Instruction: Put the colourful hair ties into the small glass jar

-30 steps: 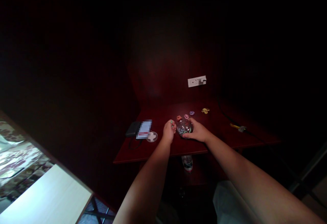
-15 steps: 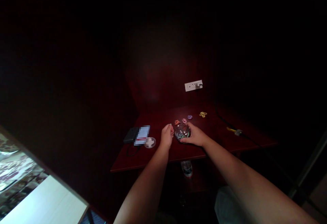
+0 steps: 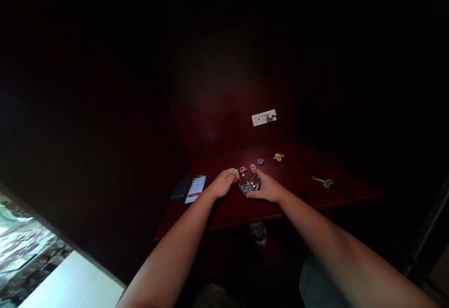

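Observation:
My right hand (image 3: 267, 187) is wrapped round the side of a clear round jar (image 3: 249, 181) on the table, with several coloured hair ties showing inside. To the left of the jar, my left hand (image 3: 224, 183) has its fingertips together on a small green hair tie (image 3: 236, 171). Just beyond the jar lie small bunches of hair ties: an orange one (image 3: 243, 169), a pink one (image 3: 252, 167) and a purple one (image 3: 260, 161). A yellow bunch (image 3: 278, 157) sits farther right.
A lit phone (image 3: 195, 189) and a dark case (image 3: 179, 190) lie at the table's left. A cable with a yellow-tagged plug (image 3: 328, 183) rests on the right. A wall socket (image 3: 264, 117) is at the back. A plastic bottle (image 3: 258, 233) stands below the table edge.
My left hand has turned and its fingers have extended from a fist, bringing the green hair tie into sight beside the orange bunch. My left forearm now hides the clear lid. My right hand stays on the jar.

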### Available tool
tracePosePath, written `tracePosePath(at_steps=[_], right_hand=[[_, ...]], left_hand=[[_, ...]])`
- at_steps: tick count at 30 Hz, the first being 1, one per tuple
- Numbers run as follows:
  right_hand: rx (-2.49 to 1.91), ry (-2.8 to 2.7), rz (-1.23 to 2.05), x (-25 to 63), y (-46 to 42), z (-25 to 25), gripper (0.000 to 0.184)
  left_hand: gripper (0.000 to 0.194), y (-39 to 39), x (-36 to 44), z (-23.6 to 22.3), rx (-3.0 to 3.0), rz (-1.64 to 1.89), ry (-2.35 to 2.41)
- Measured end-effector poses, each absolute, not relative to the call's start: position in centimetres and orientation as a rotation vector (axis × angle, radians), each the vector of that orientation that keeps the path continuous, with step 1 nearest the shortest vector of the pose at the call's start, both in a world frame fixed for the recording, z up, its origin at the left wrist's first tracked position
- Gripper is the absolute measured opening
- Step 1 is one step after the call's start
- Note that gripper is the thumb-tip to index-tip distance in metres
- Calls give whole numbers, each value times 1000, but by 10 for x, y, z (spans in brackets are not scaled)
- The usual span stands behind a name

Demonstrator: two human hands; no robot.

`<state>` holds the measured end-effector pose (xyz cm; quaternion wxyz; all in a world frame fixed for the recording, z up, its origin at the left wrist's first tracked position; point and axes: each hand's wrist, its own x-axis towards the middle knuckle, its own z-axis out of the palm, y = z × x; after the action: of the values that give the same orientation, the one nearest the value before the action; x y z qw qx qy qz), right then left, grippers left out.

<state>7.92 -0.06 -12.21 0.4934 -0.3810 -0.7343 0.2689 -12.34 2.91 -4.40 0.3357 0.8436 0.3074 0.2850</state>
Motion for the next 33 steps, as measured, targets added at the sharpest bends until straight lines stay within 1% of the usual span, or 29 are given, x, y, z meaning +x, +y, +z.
tracePosePath(at_steps=[5,10,14,21,27,29,33], right_hand=[[-926,-1792,605,78,-6,-116,83],[-971,-1776,599,78,-12,-110,79],[-963,-1784,597,78,-14,-107,77],[-926,-1797,618,78,-9,-112,87],[-957,-1788,606,78,-7,-115,84],[-956,-1789,608,78,-7,-115,83],[-974,-1780,590,79,-8,-115,80]], left_hand=[[33,33,-128,-23,2583,400,826],[35,37,-125,-17,2674,302,824],[38,34,-119,-11,2699,316,850],[44,28,-110,-4,2737,409,822],[47,35,-108,-5,2733,403,817],[45,38,-107,-5,2693,459,831],[35,39,-105,-3,2621,573,885]])
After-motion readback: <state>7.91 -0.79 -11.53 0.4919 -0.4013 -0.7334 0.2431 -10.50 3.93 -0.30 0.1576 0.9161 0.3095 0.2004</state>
